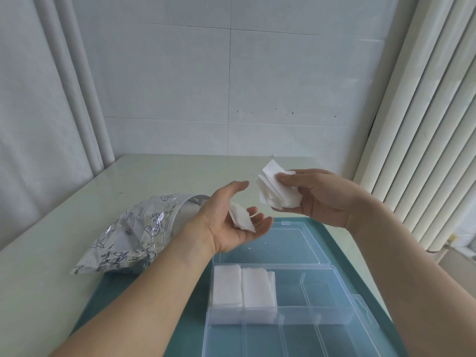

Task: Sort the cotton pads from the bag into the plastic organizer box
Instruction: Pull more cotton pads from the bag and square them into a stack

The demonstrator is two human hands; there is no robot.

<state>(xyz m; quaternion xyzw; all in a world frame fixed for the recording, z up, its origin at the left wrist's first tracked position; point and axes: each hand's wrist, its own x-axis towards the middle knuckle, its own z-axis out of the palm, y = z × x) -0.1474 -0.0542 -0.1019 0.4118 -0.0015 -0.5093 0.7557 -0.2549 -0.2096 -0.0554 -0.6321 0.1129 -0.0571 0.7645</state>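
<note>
My right hand (324, 197) grips a loose stack of white cotton pads (273, 191) above the far end of the box. Palm up and with fingers relaxed, my left hand (231, 220) carries a few more cotton pads (240, 216) lying on the fingers. The clear plastic organizer box (342, 292) lies open below both hands, its lid (283, 243) folded back. Two stacks of pads (242, 287) fill its back-left compartments. The silver foil bag (131, 233) lies on its side to the left, mouth toward my left hand.
The box sits on a teal tray (332, 238) on a pale table (154, 176). A tiled wall stands behind the table. White vertical slats (425, 124) run along the right side.
</note>
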